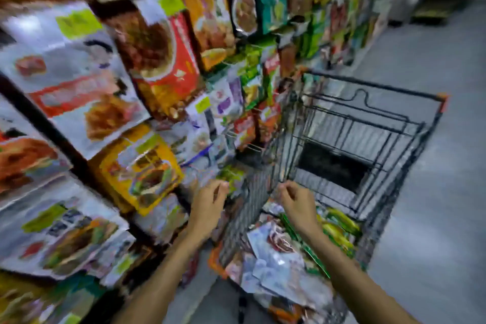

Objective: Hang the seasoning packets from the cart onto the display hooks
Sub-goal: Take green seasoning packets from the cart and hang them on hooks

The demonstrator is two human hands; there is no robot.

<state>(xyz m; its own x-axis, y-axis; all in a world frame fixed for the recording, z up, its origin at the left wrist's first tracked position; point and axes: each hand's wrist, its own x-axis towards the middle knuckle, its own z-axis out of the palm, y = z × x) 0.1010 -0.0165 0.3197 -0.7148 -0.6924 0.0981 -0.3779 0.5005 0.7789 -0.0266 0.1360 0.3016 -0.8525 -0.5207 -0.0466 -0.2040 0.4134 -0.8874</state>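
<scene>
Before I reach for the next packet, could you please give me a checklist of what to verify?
1. Stock in the black wire cart: ok; white and green seasoning packets lie heaped at its near end.
2. Left hand free: cannot tell; its fingers curl beside a small green packet, and blur hides any grip.
3. Right hand free: cannot tell; it is curled above the heap.
4. Free display hook: cannot tell; the hanging display packets are blurred.
5. Cart beside the display: ok.
</scene>
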